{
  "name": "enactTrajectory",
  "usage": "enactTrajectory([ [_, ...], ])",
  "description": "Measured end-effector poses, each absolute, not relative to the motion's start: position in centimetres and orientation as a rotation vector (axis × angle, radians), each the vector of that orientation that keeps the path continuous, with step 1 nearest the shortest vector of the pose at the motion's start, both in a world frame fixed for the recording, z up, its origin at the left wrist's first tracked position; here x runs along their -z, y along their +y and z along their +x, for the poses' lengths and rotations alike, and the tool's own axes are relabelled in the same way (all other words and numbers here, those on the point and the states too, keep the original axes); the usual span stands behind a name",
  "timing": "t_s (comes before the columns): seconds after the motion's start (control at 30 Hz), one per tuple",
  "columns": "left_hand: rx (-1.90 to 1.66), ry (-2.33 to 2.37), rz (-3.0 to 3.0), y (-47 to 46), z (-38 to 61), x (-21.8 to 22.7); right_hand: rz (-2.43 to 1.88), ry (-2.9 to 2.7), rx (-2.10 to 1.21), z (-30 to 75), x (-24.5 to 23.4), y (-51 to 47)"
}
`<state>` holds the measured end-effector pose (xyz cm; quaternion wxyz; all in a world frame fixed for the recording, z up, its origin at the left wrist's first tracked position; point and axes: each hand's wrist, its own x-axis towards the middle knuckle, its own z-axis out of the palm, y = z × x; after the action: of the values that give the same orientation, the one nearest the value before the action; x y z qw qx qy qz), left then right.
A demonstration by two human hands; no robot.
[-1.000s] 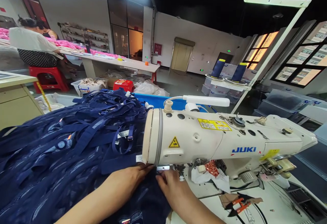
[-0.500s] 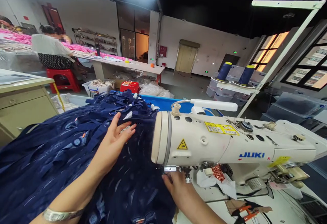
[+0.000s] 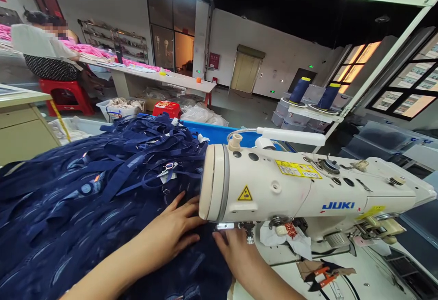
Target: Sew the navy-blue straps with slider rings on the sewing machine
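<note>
A large heap of navy garments (image 3: 85, 209), with straps, metal rings and white tags, spreads left of the white JUKI sewing machine (image 3: 267, 186). My left hand (image 3: 183, 225) lies palm down on the navy cloth with its fingers apart, their tips close to the machine head. Beneath that head, my right hand (image 3: 236, 247) closes on the navy cloth beside the presser foot. The thumb shows, but the other fingertips are partly hidden by machine parts.
Orange-handled snippers (image 3: 321, 277) lie on the machine table (image 3: 280, 286). Two navy thread cones (image 3: 300, 91) stand on a thread stand. A co-worker (image 3: 51, 49) sits on a red stool (image 3: 68, 95) near a long table (image 3: 178, 80). A blue bin (image 3: 219, 133) stands behind the heap.
My left hand has come down from the raised straps and turned palm down on the cloth by the machine head. The right hand stays nearly in place. The view has shifted right.
</note>
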<state>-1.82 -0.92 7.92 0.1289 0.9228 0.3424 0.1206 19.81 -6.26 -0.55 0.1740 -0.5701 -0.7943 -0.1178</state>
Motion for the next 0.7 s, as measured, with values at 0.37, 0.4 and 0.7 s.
enactTrajectory([
  [0.37, -0.328, 1.078, 2.886, -0.5, -0.8, -5.0, -1.717, -2.122, -0.134, 18.8, -2.6, -6.8],
  [0.4, -0.349, 1.112, 2.864, -0.7, -0.8, -5.2, -1.716, -2.156, -0.149, 18.6, -2.8, -6.8],
  [0.7, -0.353, 1.088, 2.724, -1.3, -0.6, -6.2, -1.816, -2.408, 0.064, 17.8, -2.9, -6.6],
])
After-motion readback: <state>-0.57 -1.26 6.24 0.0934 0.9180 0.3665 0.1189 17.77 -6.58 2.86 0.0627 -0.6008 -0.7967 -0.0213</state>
